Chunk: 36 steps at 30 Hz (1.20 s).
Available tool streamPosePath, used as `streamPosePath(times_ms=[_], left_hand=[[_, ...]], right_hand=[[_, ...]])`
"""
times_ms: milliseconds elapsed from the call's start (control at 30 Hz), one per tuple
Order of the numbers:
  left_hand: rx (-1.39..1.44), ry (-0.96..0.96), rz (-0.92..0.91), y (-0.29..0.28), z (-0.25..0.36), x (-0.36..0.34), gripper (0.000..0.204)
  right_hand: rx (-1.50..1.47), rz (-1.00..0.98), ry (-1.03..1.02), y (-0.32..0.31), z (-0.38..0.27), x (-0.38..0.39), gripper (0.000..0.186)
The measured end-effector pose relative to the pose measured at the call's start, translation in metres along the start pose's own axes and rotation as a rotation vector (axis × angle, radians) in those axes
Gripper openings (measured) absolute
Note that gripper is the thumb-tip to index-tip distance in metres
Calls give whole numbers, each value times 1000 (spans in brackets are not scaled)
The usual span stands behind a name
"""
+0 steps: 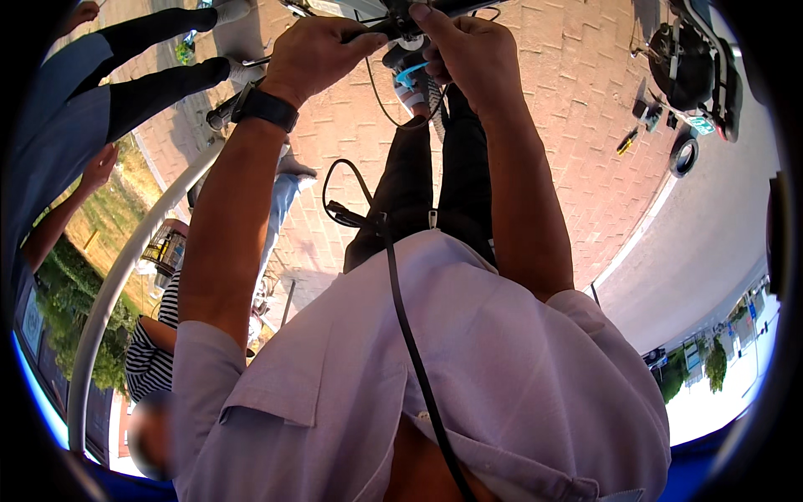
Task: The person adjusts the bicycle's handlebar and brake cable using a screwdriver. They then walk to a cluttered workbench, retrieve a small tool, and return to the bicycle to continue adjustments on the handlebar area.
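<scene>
Both my hands are at the top of the view, over the front of a bicycle. My left hand (314, 54), with a black watch (266, 109) on its wrist, is closed around a black handlebar (391, 30), its thumb lying along it. To the right of the bar's silvery middle clamp (411, 42), my right hand (481, 63) has its fingers curled and thumb raised; what they hold is hidden. A thin black cable (374, 96) hangs in a loop below the bar. Under it show part of a tyre (437, 113) and a light blue piece (408, 75).
A person in dark trousers (142, 105) stands at the left, beyond a curved metal rail (117, 289). Behind is someone in a striped top (150, 360). On the brick paving (585, 109) lie a yellow-and-black tool (626, 142) and a small tyre (683, 156), near a parked two-wheeler (682, 67).
</scene>
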<state>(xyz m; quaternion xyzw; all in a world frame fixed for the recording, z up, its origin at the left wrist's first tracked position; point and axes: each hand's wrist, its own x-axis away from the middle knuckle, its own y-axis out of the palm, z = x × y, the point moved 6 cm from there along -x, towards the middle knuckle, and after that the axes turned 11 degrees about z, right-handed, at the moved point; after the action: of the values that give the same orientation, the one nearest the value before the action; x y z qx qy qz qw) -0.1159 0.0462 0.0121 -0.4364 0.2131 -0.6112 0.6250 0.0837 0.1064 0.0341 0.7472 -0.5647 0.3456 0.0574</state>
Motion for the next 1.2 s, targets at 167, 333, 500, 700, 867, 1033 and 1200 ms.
streamPosePath(times_ms=[167, 333, 500, 700, 867, 1033, 1200], left_hand=[[-33, 22, 31, 3, -4, -2, 50], [-71, 78, 6, 2, 4, 1, 40], [-74, 125, 45, 2, 5, 0, 39], [-92, 154, 78, -1, 12, -1, 39], [-111, 104, 44, 3, 9, -2, 46], [-91, 163, 86, -3, 14, -4, 40], [-112, 86, 33, 1, 4, -2, 51]], right_hand=[[316, 384, -647, 1, -11, -4, 41], [135, 396, -456, 2, 14, -13, 35], [-408, 256, -88, 5, 39, -21, 35], [-769, 169, 178, 8, 71, -30, 37], [-996, 96, 399, 24, 109, -33, 40], [-1133, -17, 628, 45, 138, -26, 44], [-718, 13, 587, 21, 131, -14, 43]])
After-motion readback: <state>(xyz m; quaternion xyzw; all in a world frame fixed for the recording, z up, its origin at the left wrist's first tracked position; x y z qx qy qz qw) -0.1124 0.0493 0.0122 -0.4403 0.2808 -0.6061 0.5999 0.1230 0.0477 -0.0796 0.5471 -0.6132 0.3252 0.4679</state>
